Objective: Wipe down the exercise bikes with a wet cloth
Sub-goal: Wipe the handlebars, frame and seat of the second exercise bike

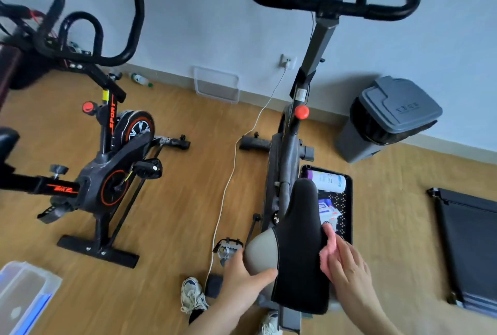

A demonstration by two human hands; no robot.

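Where the wooden floor [166,200] reaches the lower left corner, a clear plastic storage box [24,297] is seen. Beyond it a black-and-orange exercise bike [107,173] is stood well apart from both hands, untouched. A plastic bottle [139,79] is laid on the floor by the wall behind that bike, and a clear tray [216,88] is leaned against the skirting further right. A white cable [228,181] is run from a wall socket [287,61] down across the floor between the two bikes, and a white sneaker [192,295] is planted near its lower end. The grey left side of the saddle [298,248] on the grey exercise bike [285,152] is gripped by the left hand [242,278], with the thumb laid along the rear of the saddle and the fingers tucked out of sight beneath it. A pink cloth [329,248] is pressed against the saddle's right edge by the right hand [347,264], whose fingers are laid mostly straight over it; its thumb is hidden. Just beside this bike, on its right, a black tray [348,200] is set on the floor, and a white bottle with a purple cap [329,180] is laid in it along with some packets [328,208]. A grey lidded bin [387,119] is stood against the wall further right, and a flat black panel [470,248] is laid on the floor at the right edge.
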